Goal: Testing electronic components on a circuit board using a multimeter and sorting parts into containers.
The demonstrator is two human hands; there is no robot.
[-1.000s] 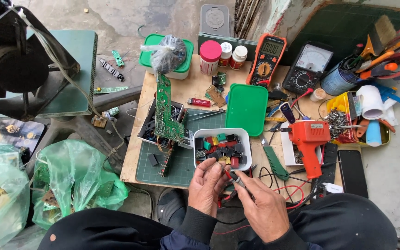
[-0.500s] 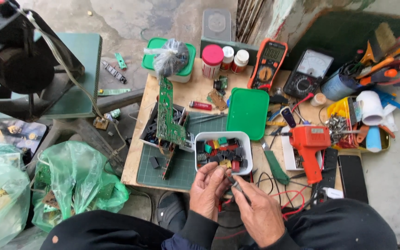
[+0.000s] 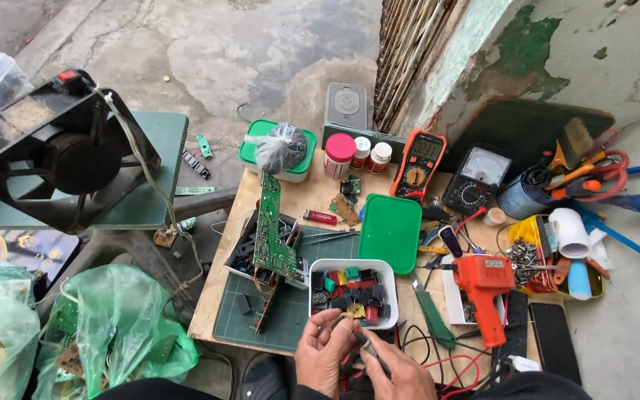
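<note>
Two bare hands work close together at the near edge of the low wooden bench (image 3: pixel 320 194). My left hand (image 3: pixel 325 354) is curled, thumb and fingers pinched on a small dark part (image 3: pixel 347 320) too tiny to identify. My right hand (image 3: pixel 401 374) is closed around a thin dark metal-tipped tool (image 3: pixel 368 347); its long axis runs from the right palm up and leftward, tip aimed at the pinched part, almost touching.

Item: white rectangular plastic tub (image 3: pixel 388 268) of red, green and black components, just beyond both hands, nearer the left.
Item: green cutting mat (image 3: pixel 290 326), under the tub, at the bench's near left corner.
Item: green circuit board (image 3: pixel 271 237), tilted upright in a white tray, left of the tub.
Item: green plastic lid (image 3: pixel 390 232), beyond the tub.
Item: orange pistol-grip soldering gun (image 3: pixel 484 285), right of the tub, well apart from the right hand.
Item: orange-cased multimeter (image 3: pixel 418 164), far edge.
</note>
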